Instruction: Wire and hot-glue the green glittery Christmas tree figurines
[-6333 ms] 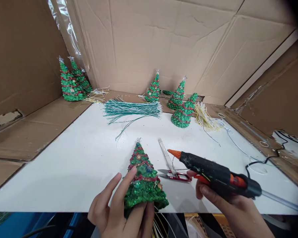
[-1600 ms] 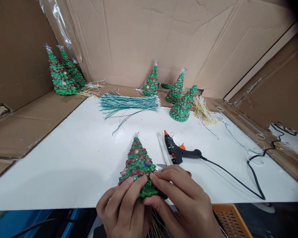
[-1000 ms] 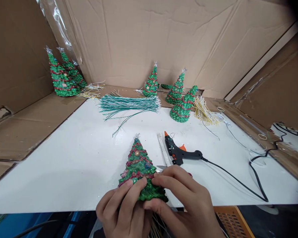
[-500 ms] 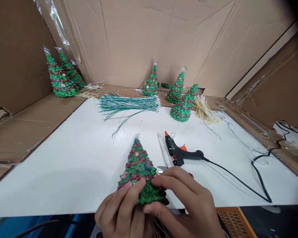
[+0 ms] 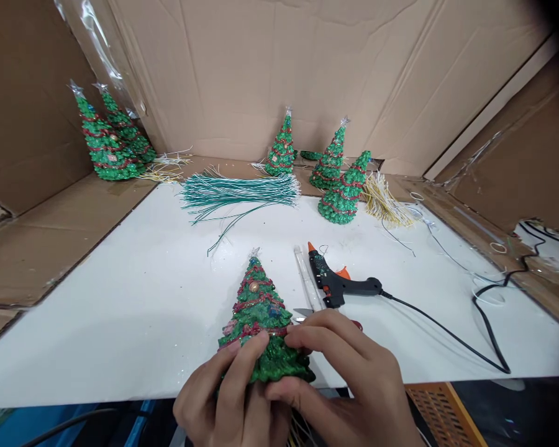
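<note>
A small glittery green Christmas tree (image 5: 258, 310) with red garlands and a silver star stands at the near edge of the white board (image 5: 135, 298). My left hand (image 5: 228, 403) grips its base from the left. My right hand (image 5: 349, 385) holds the base from the right, with its fingertips pressed on the lower garland. A black glue gun (image 5: 340, 285) with an orange tip lies on the board just beyond my right hand. Beside the gun lie a clear glue stick (image 5: 304, 276) and red-handled snips (image 5: 307, 315), partly hidden by my fingers.
A bundle of green wires (image 5: 242, 192) lies at the back. Three finished trees (image 5: 335, 180) stand behind it, two more trees (image 5: 107, 139) at the far left. Yellow wires (image 5: 384, 205) lie at the right. The gun's black cord (image 5: 466, 335) runs right. Cardboard walls enclose the board.
Since 6.3 s ago my right hand has put the glue gun down on the board and joined my left hand on the tree. Over the last second only the view shifted slightly.
</note>
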### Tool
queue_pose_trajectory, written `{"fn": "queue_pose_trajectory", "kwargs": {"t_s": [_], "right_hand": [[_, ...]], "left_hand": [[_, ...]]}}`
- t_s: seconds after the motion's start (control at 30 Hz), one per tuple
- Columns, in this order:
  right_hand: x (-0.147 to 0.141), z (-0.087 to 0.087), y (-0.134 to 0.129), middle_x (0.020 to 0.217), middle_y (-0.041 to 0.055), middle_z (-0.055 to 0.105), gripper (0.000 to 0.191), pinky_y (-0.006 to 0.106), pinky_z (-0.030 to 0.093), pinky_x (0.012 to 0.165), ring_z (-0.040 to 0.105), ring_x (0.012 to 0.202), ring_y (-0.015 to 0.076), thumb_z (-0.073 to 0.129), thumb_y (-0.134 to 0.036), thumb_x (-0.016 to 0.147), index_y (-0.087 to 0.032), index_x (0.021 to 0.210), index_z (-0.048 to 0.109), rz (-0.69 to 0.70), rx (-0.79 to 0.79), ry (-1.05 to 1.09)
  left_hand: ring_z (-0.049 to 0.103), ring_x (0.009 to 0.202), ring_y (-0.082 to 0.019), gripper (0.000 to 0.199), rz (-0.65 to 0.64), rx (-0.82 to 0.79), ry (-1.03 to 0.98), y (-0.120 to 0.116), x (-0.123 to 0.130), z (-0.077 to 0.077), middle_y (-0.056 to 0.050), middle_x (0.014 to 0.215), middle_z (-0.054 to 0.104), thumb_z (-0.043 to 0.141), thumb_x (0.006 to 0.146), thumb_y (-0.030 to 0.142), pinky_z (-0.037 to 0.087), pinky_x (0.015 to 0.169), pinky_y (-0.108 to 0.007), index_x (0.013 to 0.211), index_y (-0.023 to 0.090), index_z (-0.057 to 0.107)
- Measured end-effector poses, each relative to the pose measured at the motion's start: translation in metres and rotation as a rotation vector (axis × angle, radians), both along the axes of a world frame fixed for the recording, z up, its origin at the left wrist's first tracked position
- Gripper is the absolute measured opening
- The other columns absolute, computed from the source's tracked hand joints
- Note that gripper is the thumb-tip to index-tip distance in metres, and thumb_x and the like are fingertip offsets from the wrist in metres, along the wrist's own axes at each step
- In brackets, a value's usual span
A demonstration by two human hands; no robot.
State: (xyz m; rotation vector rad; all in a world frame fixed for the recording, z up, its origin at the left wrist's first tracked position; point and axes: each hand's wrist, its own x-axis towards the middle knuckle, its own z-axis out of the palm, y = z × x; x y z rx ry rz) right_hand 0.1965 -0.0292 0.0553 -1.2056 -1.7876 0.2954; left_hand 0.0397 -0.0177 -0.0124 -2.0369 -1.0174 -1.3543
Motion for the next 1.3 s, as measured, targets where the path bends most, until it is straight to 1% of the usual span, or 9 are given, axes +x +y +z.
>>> {"fn": "queue_pose_trajectory", "kwargs": {"t_s": [0.17, 0.3, 0.4, 0.53, 0.63, 0.73, 0.97, 1.17, 1.3], "right_hand": [[-0.001, -0.001, 0.001, 0.079, 0.0019, 0.069, 0.027, 0.027, 0.059, 0.058, 0.069, 0.067, 0.0160, 0.068, -0.046, 0.098, -0.021, 0.091, 0.069, 0.009, -0.008, -0.006], [0.003, -0.003, -0.001, 0.082, 0.0013, 0.066, 0.022, 0.027, 0.056, 0.058, 0.067, 0.069, 0.0158, 0.068, -0.044, 0.098, -0.022, 0.095, 0.067, 0.038, -0.059, -0.026], [0.006, 0.000, -0.002, 0.088, 0.0006, 0.063, 0.014, 0.027, 0.056, 0.061, 0.066, 0.074, 0.0160, 0.074, -0.032, 0.094, -0.023, 0.099, 0.065, 0.081, -0.149, -0.064], [0.007, 0.011, -0.001, 0.089, -0.0005, 0.061, 0.020, 0.028, 0.055, 0.064, 0.064, 0.076, 0.0162, 0.078, -0.017, 0.085, -0.023, 0.096, 0.063, 0.112, -0.262, -0.086], [0.005, 0.018, 0.002, 0.089, -0.0005, 0.059, 0.021, 0.029, 0.056, 0.064, 0.063, 0.076, 0.0164, 0.077, -0.011, 0.083, -0.022, 0.094, 0.062, 0.143, -0.349, -0.087], [0.004, 0.021, 0.004, 0.089, -0.0002, 0.057, 0.019, 0.030, 0.056, 0.066, 0.062, 0.077, 0.0169, 0.075, -0.011, 0.085, -0.021, 0.092, 0.061, 0.159, -0.384, -0.075], [0.006, 0.020, 0.005, 0.090, 0.0000, 0.055, 0.016, 0.031, 0.055, 0.067, 0.061, 0.079, 0.0171, 0.073, -0.013, 0.088, -0.021, 0.092, 0.060, 0.172, -0.405, -0.032], [0.004, 0.020, 0.005, 0.090, 0.0000, 0.055, 0.014, 0.032, 0.054, 0.066, 0.060, 0.079, 0.0176, 0.070, -0.013, 0.089, -0.022, 0.093, 0.060, 0.168, -0.419, -0.004], [0.003, 0.019, 0.005, 0.090, 0.0003, 0.054, 0.011, 0.032, 0.052, 0.066, 0.059, 0.078, 0.0176, 0.067, -0.015, 0.090, -0.021, 0.091, 0.059, 0.178, -0.440, 0.011]], "left_hand": [[0.063, 0.087, -0.022, 0.013, 0.076, -0.043, -0.072, -0.002, 0.009, -0.001, -0.009, 0.103, 0.073, 0.067, 0.086, 0.009, 0.049, 0.072, -0.037, 0.076, 0.018, 0.066], [0.061, 0.086, -0.022, 0.018, 0.054, -0.051, -0.117, -0.003, 0.014, 0.000, -0.009, 0.102, 0.071, 0.063, 0.088, 0.008, 0.047, 0.069, -0.036, 0.073, 0.017, 0.063], [0.061, 0.086, -0.023, 0.018, 0.046, -0.053, -0.080, -0.003, 0.013, 0.000, -0.010, 0.102, 0.070, 0.061, 0.088, 0.008, 0.046, 0.069, -0.037, 0.073, 0.017, 0.063], [0.063, 0.086, -0.023, 0.018, 0.087, -0.046, -0.093, -0.003, 0.012, -0.001, -0.009, 0.102, 0.071, 0.060, 0.090, 0.011, 0.046, 0.071, -0.038, 0.075, 0.019, 0.065], [0.062, 0.083, -0.020, 0.018, 0.065, -0.034, -0.087, -0.002, 0.011, -0.001, -0.008, 0.101, 0.071, 0.060, 0.090, 0.010, 0.048, 0.069, -0.035, 0.076, 0.019, 0.065], [0.063, 0.085, -0.021, 0.017, 0.064, -0.046, -0.071, -0.001, 0.010, 0.000, -0.009, 0.102, 0.070, 0.062, 0.090, 0.012, 0.049, 0.070, -0.035, 0.075, 0.018, 0.063], [0.061, 0.082, -0.018, 0.024, 0.018, -0.026, -0.075, 0.001, 0.011, 0.006, -0.009, 0.099, 0.070, 0.057, 0.096, 0.015, 0.048, 0.067, -0.033, 0.072, 0.018, 0.059], [0.063, 0.089, -0.023, 0.022, 0.063, -0.018, -0.071, -0.002, 0.011, 0.001, -0.011, 0.096, 0.072, 0.062, 0.092, 0.011, 0.049, 0.073, -0.036, 0.071, 0.017, 0.059], [0.063, 0.090, -0.022, 0.020, 0.058, -0.034, -0.086, -0.003, 0.010, -0.001, -0.010, 0.099, 0.072, 0.062, 0.092, 0.009, 0.050, 0.072, -0.034, 0.073, 0.016, 0.060]]}}
